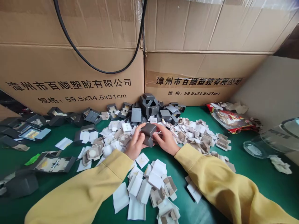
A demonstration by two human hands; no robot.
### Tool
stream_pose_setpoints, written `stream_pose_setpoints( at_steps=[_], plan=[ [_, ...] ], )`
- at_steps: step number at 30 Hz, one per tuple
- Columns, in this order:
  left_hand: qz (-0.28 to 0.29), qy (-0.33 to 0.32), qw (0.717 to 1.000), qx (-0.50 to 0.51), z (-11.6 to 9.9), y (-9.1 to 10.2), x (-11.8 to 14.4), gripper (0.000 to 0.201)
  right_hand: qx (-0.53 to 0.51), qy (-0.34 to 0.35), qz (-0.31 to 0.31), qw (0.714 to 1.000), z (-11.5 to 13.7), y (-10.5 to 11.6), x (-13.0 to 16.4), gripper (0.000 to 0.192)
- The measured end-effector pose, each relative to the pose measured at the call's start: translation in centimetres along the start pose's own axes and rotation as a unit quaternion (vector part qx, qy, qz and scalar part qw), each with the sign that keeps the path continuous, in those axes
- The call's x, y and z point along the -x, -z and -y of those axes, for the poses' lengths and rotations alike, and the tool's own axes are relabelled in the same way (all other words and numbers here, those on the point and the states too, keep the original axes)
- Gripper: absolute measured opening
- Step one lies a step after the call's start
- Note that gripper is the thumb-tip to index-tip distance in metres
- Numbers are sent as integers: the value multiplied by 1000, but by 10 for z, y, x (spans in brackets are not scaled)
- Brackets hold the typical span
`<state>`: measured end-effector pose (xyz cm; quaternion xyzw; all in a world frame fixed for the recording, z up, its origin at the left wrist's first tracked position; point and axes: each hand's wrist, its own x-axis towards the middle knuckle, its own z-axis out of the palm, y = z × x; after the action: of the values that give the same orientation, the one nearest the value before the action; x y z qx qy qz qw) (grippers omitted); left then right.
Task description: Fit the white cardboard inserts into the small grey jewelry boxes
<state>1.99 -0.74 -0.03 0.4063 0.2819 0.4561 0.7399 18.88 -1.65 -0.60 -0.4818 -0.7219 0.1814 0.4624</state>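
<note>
Between both hands, a small dark grey gift box is held just above the table, its top and front faces showing. My left hand is closed on the box's left side, thumb against it. My right hand grips the right side with its fingertips. Whether the lid is parted from the base I cannot tell. White and grey folded card inserts lie heaped close to my left hand, and more card inserts spread beyond my right hand. Behind the hands rises a pile of dark grey boxes.
Open boxes stand along the left. Nearer me lie loose white inserts. At the right are a red snack packet, a clear jug and crumpled tissue. Large cartons wall the back; a black cable hangs before them.
</note>
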Motion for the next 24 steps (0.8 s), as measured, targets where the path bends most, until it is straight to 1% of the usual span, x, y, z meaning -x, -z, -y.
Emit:
stream_pose_setpoints(
  at_steps=[2, 4, 5, 7, 9, 11, 12, 14, 15, 16, 17, 20, 22, 24],
  plan=[
    [33, -3, 999, -29, 1, -3, 4, 48, 5, -8, -1, 1000, -1, -1, 0, 32],
    [49, -18, 998, -29, 3, -6, 6, 62, 6, -6, 2, 1000, -1, -1, 1, 31],
    [37, -30, 999, -26, 4, -7, 6, 67, 3, -3, -1, 1000, -1, -1, 2, 32],
    [3, -49, 999, -20, 4, -7, 6, 68, -4, -1, 19, 1000, 0, 0, 3, 35],
    [-23, -44, 999, -17, 0, -6, 3, 68, -4, -7, 43, 999, 2, 2, 3, 35],
    [-33, -12, 999, 22, -5, -3, 0, 59, 13, -8, 46, 999, 2, 3, 2, 31],
    [-32, 7, 998, 56, -8, -1, -2, 50, 32, -5, 28, 999, 1, 4, 1, 30],
    [-28, 38, 991, 127, -13, 2, -5, 32, 91, 5, -33, 995, -4, 6, -2, 31],
    [-23, 53, 986, 154, -15, 3, -6, 27, 129, 8, -69, 989, -8, 6, -4, 30],
    [-17, 68, 983, 172, -16, 4, -6, 25, 172, 10, -88, 981, -11, 6, -5, 28],
    [-7, 84, 980, 181, -16, 4, -6, 26, 216, 8, -92, 972, -15, 7, -6, 27],
    [39, 130, 976, 173, -14, 3, -4, 30, 312, 11, -16, 950, -24, 7, -6, 30],
    [68, 146, 975, 156, -11, 3, -3, 30, 333, 0, 21, 943, -26, 7, -5, 30],
    [81, 149, 975, 145, -10, 3, -3, 29, 326, -11, 31, 945, -26, 8, -4, 26]
  ],
)
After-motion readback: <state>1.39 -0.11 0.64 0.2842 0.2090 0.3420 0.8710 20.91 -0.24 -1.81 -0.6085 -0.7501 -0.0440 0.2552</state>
